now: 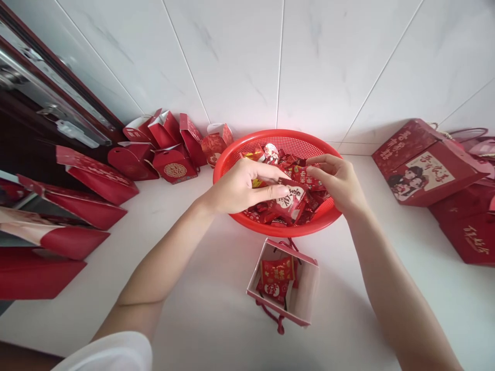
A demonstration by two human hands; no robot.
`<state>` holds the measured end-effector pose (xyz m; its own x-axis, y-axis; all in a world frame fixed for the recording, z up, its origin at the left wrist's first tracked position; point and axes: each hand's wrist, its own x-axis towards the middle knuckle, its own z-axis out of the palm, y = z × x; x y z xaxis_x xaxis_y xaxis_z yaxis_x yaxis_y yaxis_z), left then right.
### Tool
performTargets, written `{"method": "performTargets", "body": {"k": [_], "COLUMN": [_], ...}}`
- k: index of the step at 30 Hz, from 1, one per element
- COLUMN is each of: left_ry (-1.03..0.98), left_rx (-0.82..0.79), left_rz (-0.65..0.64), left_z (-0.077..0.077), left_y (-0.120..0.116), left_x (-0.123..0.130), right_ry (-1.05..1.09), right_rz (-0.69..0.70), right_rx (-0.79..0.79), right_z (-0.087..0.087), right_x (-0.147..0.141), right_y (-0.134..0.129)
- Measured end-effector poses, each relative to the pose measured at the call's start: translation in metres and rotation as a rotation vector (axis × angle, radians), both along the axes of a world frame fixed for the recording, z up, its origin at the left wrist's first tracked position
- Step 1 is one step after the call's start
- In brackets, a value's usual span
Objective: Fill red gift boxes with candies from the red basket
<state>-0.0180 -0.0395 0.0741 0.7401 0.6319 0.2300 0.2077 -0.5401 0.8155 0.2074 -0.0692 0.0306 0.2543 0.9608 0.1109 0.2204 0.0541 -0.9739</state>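
Both hands are over a red plastic basket (278,230) filled with red-wrapped candies. My left hand (249,183) pinches a red candy packet (291,201) with pale printed characters between thumb and fingers. At the basket's right side, my right hand (335,180) has its fingertips closed on another red candy packet (307,176) with white lettering. Below the basket stands an open gift box (309,293) with a dark red cord handle; a few red packets (277,270) lie inside it.
Several small red gift boxes (176,164) stand against the wall at the back left. Larger red bags (96,175) line the left edge near a dark door with keys (73,133). Red printed boxes (421,165) stand at the right on the white table (201,309).
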Motion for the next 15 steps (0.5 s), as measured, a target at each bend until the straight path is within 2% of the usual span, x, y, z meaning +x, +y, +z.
{"method": "performTargets", "body": {"k": [8,10,13,15], "left_ry": [0.102,0.105,0.167,0.225], "left_rx": [-0.184,-0.177,-0.119,-0.06], "left_rz": [0.02,-0.05,-0.249,-0.33], "left_z": [0.006,0.007,0.011,0.015], "left_y": [-0.026,-0.032,-0.045,-0.054], "left_x": [-0.007,-0.009,-0.009,-0.009], "right_ry": [0.059,0.059,0.051,0.042], "right_rz": [0.01,-0.002,-0.008,-0.016], "right_rx": [0.008,0.022,0.038,0.046], "right_z": [-0.007,-0.008,-0.007,-0.007], "right_x": [0.002,0.001,0.001,0.0], "right_y": [0.003,0.004,0.004,0.004]}}
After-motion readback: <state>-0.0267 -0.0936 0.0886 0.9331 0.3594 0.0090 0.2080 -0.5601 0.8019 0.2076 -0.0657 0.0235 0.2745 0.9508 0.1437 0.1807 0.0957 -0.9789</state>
